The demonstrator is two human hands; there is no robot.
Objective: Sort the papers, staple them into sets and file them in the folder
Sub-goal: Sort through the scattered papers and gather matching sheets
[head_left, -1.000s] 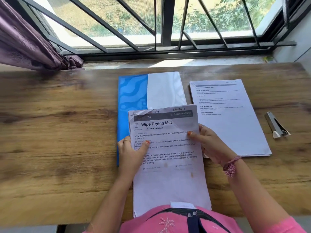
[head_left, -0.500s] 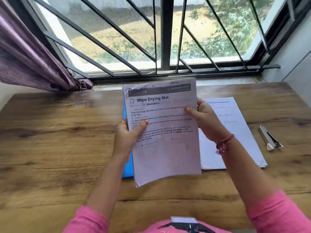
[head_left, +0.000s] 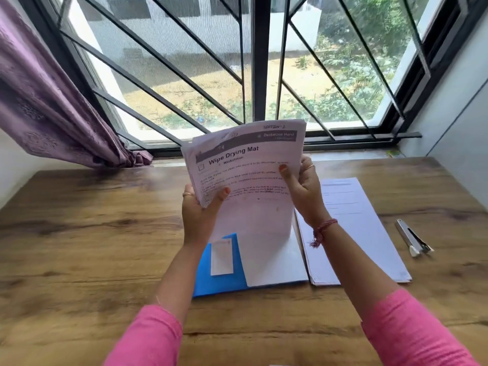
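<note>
1. While both hands are raised above the bench [head_left: 92, 233], they hold one sheaf of papers [head_left: 248, 180] upright in front of the window [head_left: 253, 75], its printed face toward the camera with the heading "Wipe Drying Mat".
2. The left hand [head_left: 202, 215] grips the sheaf's left edge, thumb curled over the front and fingers [head_left: 188, 194] behind, where the sheets fan apart slightly.
3. The right hand [head_left: 303, 186] pinches the right edge, thumb pressed on the printed face and the other fingers wrapped behind.
4. The sheaf's bottom edge reaches down to the folder [head_left: 219, 283]; I cannot tell whether it touches.
5. That blue folder lies flat on the bench below the hands, with a white sheet [head_left: 274, 260] on its right part and a small white label [head_left: 221, 257] on the blue.
6. Just beside the folder on the right lies a second stack of papers [head_left: 364, 228], flat on the bench.
7. A metal stapler [head_left: 412, 237] lies further right, apart from that stack.
8. A purple curtain [head_left: 39, 96] hangs at the left of the window.
9. Pink sleeves [head_left: 412, 334] cover both forearms, and a thread band [head_left: 323, 228] circles the right wrist.
</note>
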